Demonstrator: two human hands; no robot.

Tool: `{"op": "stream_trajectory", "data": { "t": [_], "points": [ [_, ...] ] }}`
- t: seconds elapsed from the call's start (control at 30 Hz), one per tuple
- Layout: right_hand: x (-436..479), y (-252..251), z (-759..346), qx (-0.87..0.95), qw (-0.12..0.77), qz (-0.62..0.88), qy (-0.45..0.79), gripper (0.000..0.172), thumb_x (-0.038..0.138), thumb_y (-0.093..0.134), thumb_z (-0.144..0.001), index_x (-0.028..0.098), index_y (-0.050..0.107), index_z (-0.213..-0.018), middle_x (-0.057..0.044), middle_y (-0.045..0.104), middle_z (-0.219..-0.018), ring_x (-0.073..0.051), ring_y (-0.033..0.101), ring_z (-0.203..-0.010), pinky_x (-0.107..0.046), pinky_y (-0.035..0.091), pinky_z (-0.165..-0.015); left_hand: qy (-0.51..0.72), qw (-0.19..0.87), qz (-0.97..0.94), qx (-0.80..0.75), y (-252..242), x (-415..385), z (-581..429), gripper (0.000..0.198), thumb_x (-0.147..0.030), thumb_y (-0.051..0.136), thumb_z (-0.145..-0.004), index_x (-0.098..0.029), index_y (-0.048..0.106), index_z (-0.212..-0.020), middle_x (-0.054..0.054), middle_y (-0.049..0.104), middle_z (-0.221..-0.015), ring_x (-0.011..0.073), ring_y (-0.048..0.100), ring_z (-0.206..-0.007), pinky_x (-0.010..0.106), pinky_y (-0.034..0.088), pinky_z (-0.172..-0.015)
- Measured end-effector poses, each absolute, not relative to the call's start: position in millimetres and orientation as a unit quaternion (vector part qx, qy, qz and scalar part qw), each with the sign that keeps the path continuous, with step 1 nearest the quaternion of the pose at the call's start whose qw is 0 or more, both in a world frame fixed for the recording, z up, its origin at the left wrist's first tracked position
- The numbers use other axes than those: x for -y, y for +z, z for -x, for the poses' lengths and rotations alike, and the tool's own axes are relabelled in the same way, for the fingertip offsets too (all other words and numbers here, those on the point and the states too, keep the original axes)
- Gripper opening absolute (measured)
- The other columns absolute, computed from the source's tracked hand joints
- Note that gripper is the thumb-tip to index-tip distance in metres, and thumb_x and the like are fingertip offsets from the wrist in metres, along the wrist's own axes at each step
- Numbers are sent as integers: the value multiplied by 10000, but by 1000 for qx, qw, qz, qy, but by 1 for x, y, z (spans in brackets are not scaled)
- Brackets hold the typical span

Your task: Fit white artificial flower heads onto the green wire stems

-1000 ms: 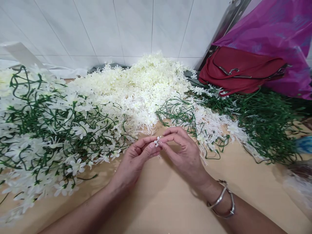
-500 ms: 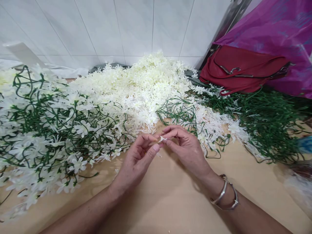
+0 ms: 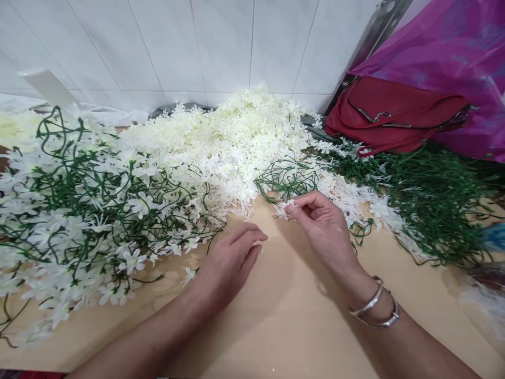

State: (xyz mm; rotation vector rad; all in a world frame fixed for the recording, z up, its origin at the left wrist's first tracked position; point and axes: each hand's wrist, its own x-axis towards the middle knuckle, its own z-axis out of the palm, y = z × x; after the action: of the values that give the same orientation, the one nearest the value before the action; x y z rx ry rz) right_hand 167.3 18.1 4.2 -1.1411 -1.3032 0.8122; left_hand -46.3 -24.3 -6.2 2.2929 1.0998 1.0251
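My right hand (image 3: pixel 325 229) pinches a small white artificial flower (image 3: pixel 291 205) between thumb and forefinger, above the tabletop. Fine white strands show beside its fingertips, partly merging with the pile behind. Lower and to the left is my left hand (image 3: pixel 236 258), loosely curved, with a narrow gap between thumb and fingers and nothing visible held. Behind both hands rises a heap of loose white blossoms (image 3: pixel 244 131). Close to my right fingertips lies a tangle of green stems (image 3: pixel 288 176), with white stamen strands (image 3: pixel 339 192) beside it.
Stemmed white flowers (image 3: pixel 130 205) cover the left of the wooden table (image 3: pixel 276 316). At the right lies a mass of green stems (image 3: pixel 437 200), below a red handbag (image 3: pixel 398 110) and a purple plastic bag (image 3: pixel 442 47). A tiled wall (image 3: pixel 224 47) stands behind.
My hands, together before, have separated. The right moved right and slightly up with the flower piece; the left moved down a little and has let go of it.
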Motion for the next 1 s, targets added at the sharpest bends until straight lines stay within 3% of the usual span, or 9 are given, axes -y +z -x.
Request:
{"op": "stream_trajectory", "data": {
  "t": [0.2,0.47,0.7,1.0],
  "points": [
    [-20,2,-170,553,591,512,288,118,268,752,-859,241,638,-844,-14,660,-820,-201,618,-793,-349,504,-771,216,107,-898,-368,-14,21,47,219,-141,466,-1055,-184,668,-981,69,702,-985,213,639,-931,374,530,-885],
    [-13,-12,-156,595,564,480,314,58,257,701,-903,239,664,-862,-24,696,-877,-213,652,-871,-352,502,-822,69,-70,-880,-465,20,27,59,196,-17,548,-924,-187,646,-921,97,698,-947,273,612,-860,416,495,-790],
    [-12,-11,-155,613,542,487,307,49,239,677,-900,230,673,-852,-20,702,-870,-205,655,-866,-335,489,-806,123,-101,-867,-473,59,-16,62,169,-98,526,-985,-168,679,-976,108,710,-1014,265,632,-903,376,477,-776],
    [-15,-12,-156,607,536,490,322,86,263,684,-912,214,671,-842,-17,695,-839,-190,632,-782,-309,474,-732,71,-136,-848,-507,42,-68,54,185,-73,524,-976,-150,689,-944,120,722,-978,273,655,-913,376,478,-786]
  ]
}}
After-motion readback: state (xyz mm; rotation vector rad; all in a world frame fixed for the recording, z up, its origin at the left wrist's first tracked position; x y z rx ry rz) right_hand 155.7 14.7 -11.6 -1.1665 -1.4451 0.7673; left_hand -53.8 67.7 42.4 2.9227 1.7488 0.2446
